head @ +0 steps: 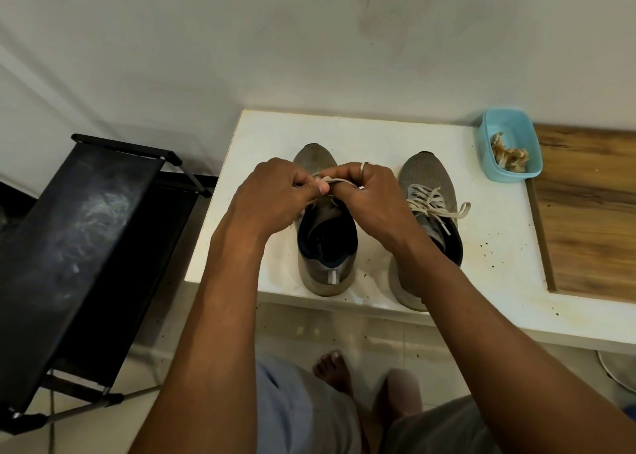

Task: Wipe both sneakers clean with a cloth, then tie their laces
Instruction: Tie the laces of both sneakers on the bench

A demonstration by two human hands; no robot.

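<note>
Two grey sneakers stand side by side on a white ledge, toes toward the wall. Over the left sneaker, my left hand and my right hand meet and pinch its pale laces between fingers and thumbs. The hands hide most of that shoe's tongue. The right sneaker carries a bow in its laces, and my right forearm crosses its heel. A crumpled stained cloth lies in a light blue plastic tub at the back right.
A wooden board covers the ledge's right side. A black fabric shoe rack stands on the floor to the left. My bare foot and knees show below the ledge's front edge. Dark specks dot the ledge.
</note>
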